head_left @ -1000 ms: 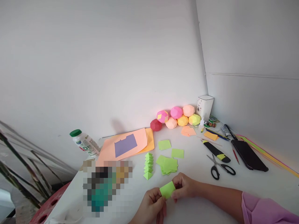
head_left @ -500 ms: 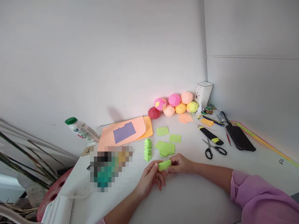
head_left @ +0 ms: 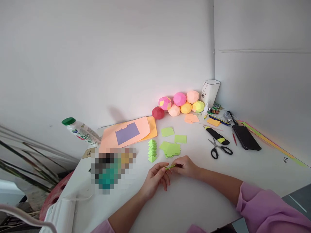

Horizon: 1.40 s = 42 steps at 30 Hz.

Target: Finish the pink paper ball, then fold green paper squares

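Observation:
Between both hands is a small green paper piece (head_left: 170,167), seen nearly edge-on as a thin strip. My left hand (head_left: 156,178) pinches its left end between thumb and forefinger, the other fingers loosely curled below. At the right end, my right hand (head_left: 186,166) grips it with closed fingers. Just beyond the hands lies a loose pile of green paper pieces (head_left: 171,149), with two single green pieces (head_left: 167,131) behind it. Left of the pile stands a row of folded green paper units (head_left: 152,151), nested one behind another.
Scissors (head_left: 218,148), a utility knife (head_left: 216,135) and a black phone (head_left: 246,137) lie to the right. Faceted paper balls (head_left: 179,99) are stacked by the wall near a white container (head_left: 211,92). Peach paper sheets (head_left: 143,127) and a green-capped bottle (head_left: 81,131) are at the left.
The green paper piece has gone from face-on to nearly edge-on between my fingers. My view has shifted, so the table things sit higher in the picture. Both hands still hold the paper.

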Motion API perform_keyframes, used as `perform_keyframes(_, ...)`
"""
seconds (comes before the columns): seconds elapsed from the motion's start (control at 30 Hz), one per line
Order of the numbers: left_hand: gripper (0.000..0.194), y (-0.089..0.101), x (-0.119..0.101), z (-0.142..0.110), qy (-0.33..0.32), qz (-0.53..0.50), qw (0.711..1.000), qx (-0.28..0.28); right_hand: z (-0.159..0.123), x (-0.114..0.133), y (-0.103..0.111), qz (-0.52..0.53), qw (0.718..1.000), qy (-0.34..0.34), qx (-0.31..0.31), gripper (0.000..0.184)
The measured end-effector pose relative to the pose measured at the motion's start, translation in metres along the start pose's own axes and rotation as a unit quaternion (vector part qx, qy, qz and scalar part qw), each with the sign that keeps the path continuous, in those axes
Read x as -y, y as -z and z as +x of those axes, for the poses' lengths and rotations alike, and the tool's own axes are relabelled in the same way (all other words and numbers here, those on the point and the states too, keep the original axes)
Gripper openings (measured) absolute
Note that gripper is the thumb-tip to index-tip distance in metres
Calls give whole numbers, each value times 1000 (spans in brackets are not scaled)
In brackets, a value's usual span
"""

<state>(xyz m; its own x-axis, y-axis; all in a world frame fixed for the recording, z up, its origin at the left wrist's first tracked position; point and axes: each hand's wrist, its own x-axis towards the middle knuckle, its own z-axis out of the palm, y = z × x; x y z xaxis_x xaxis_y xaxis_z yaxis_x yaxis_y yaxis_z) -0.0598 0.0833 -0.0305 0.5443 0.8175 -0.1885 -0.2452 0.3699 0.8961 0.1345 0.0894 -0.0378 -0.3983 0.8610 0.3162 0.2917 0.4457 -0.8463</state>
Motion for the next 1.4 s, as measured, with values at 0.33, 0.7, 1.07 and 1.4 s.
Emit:
perform_keyframes(0.33,36,2,1,1,-4,-12,1000,19,0,-2,5,14,999,-41,33,36)
perform_keyframes(0.7,31,3,2,-1,-4,9,1000,13,-1,-2,3,-8,999,-31,27,31)
perform_keyframes(1.07,36,2,1,-1,5,12,1000,19,-2,-6,1,-13,999,-12,27,31)
perform_keyframes(1.4,38,-2,-1,-1,22,8,1000,-15,-1,-3,3,-24,998,22,47,26)
